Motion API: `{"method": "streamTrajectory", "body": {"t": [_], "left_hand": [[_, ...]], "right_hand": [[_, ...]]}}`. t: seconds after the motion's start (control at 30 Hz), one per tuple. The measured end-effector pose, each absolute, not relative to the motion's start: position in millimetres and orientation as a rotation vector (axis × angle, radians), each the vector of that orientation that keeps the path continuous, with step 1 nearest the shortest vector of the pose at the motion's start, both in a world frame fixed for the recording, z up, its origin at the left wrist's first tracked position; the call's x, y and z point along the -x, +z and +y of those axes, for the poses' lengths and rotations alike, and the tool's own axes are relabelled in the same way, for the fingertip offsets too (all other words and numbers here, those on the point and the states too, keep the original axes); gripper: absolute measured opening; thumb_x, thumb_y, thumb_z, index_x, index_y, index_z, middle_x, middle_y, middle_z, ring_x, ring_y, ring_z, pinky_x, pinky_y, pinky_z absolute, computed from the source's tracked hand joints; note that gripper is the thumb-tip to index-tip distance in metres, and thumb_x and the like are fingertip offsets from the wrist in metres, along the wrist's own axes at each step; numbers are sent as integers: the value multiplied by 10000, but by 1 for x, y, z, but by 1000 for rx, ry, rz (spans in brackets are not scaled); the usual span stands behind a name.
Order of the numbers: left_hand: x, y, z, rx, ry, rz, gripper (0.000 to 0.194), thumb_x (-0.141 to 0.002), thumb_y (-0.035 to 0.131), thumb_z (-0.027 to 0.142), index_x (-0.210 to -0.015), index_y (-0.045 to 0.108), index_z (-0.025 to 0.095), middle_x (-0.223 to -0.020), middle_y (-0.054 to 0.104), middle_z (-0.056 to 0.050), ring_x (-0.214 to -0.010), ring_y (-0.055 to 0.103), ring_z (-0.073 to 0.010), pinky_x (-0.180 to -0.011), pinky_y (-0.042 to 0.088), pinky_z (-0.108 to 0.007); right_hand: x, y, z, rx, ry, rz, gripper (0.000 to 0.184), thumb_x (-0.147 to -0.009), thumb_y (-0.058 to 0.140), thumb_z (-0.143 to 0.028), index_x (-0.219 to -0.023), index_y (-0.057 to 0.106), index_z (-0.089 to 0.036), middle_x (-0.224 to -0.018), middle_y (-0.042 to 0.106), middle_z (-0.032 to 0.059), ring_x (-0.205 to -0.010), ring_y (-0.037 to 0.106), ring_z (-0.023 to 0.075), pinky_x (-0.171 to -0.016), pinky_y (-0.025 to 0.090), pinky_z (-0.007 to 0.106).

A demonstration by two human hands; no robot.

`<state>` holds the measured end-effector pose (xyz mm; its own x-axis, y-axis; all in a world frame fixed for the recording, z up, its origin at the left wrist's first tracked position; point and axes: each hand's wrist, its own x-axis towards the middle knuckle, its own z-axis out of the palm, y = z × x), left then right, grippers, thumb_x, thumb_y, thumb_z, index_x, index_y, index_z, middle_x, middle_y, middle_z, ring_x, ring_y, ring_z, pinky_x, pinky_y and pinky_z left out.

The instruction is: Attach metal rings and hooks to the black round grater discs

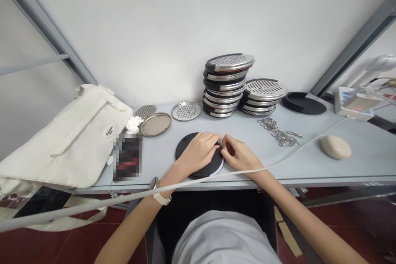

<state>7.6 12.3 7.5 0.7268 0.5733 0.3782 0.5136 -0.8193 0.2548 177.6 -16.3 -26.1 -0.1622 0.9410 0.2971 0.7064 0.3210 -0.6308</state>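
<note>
A black round holder lies on the table in front of me, with a light strip showing along its lower right edge. My left hand rests across it, palm down, its fingers curled over the right side and gripping there. At that same edge my right hand is closed in a pinch, with thumb and forefinger together. A small metal piece glints between the two hands. Fingers cover most of it, so its shape is hidden, and what the right fingertips hold cannot be made out.
Behind stand a tall stack and a shorter stack of round graters in black holders. Loose wire clips, a black holder and a beige mouse lie right. Left are metal discs, a phone and a bag. A white cable crosses in front.
</note>
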Motion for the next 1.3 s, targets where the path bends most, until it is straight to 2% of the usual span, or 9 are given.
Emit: {"method": "streamTrajectory", "body": {"t": [0.37, 1.1, 1.3], "left_hand": [[-8, 7, 12, -2782, 682, 885, 175, -913, 404, 159, -1043, 521, 170, -985, 602, -61, -944, 548, -196, -861, 412, -351], [-9, 6, 12, -2796, 657, 904, 176, -924, 392, 178, -1044, 520, 171, -974, 606, -58, -938, 554, -192, -858, 412, -352], [-9, 7, 12, -2799, 657, 901, 168, -922, 396, 179, -1037, 518, 167, -974, 596, -61, -940, 546, -195, -861, 414, -354]], "right_hand": [[-179, -28, -16, 1522, 367, -1915, 94, -792, 448, -237, -705, 423, -213, -616, 510, -18, -545, 456, 125, -547, 327, 228], [-181, -28, -15, 1509, 431, -1841, 100, -798, 428, -234, -704, 397, -221, -578, 476, -37, -503, 447, 119, -517, 317, 221], [-181, -26, -16, 1444, 443, -1934, 105, -848, 377, -233, -745, 386, -223, -611, 485, -25, -526, 444, 129, -535, 335, 234]]}}
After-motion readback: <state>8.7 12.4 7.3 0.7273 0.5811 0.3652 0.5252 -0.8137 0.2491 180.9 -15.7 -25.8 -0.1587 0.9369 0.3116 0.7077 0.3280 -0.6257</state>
